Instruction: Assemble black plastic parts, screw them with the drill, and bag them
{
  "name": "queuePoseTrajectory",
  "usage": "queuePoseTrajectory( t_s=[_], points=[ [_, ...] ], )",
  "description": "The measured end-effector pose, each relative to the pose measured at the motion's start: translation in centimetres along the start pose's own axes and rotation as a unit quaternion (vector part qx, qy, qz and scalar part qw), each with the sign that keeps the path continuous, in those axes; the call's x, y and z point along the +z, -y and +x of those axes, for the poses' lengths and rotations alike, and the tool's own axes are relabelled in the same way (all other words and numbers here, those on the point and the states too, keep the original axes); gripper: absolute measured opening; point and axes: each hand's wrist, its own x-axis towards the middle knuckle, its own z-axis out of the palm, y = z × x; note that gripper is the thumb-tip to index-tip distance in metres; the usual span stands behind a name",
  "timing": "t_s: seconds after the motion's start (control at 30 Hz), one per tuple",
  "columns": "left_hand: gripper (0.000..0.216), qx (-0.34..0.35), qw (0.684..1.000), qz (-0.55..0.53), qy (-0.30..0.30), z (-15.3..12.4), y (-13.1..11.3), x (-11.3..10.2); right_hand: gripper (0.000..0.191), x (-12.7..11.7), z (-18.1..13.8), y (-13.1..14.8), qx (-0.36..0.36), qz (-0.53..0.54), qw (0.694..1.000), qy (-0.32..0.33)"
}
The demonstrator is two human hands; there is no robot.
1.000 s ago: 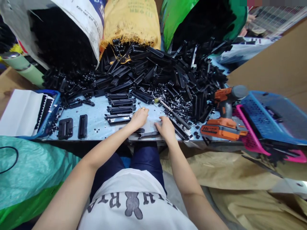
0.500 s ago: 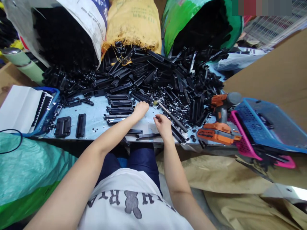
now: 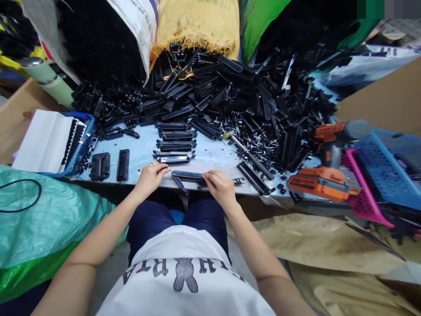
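Note:
At the front edge of the table, my right hand [image 3: 221, 186] pinches the right end of a long black plastic bar [image 3: 187, 174]. A second black piece [image 3: 180, 184] slants down from the bar's left end, over the table edge. My left hand [image 3: 151, 179] is just left of that end, thumb and fingertips pressed together; whatever they hold is too small to make out. Just beyond the hands, several black folding-arm assemblies [image 3: 176, 145] lie in a stacked row. To the right of my right hand rest a hammer [image 3: 251, 156] and more black bars [image 3: 255, 177].
A heap of black plastic parts [image 3: 210, 92] spills from sacks, including a yellow sack [image 3: 200, 26], with loose screws [image 3: 259, 136] in front. An orange cordless drill [image 3: 324, 175] stands right, beside a blue basket [image 3: 391, 162]. At left are a blue tray [image 3: 90, 127] and a green flask [image 3: 52, 83].
My left hand has come back from the parts heap to the table's front edge. The right hand has moved down onto the black bar. The view has shifted slightly.

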Motion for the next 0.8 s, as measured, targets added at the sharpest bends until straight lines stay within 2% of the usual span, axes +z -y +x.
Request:
queuePoseTrajectory(
  t_s=[0.13,0.27,0.4,0.63,0.8],
  points=[
    [0.017,0.047,0.993,0.090,0.061,0.6,-0.9,0.0,0.021,-0.5,0.2,0.3,-0.027,-0.013,0.999,0.020],
    [0.017,0.079,0.968,0.201,0.131,1.9,-2.7,0.0,0.020,-0.3,0.1,0.0,-0.042,-0.020,0.999,0.017],
    [0.021,0.117,0.944,0.239,0.198,2.7,-3.8,-0.3,0.019,0.0,-0.1,-0.3,-0.052,-0.013,0.999,0.000],
    [0.015,0.101,0.953,0.206,0.200,2.8,-3.0,-0.3,0.019,0.2,0.0,-0.8,-0.062,0.005,0.998,-0.002],
    [0.016,0.078,0.971,0.151,0.168,2.9,-1.7,-0.1,0.018,0.2,0.1,-1.0,-0.059,0.006,0.998,0.000]
  ],
)
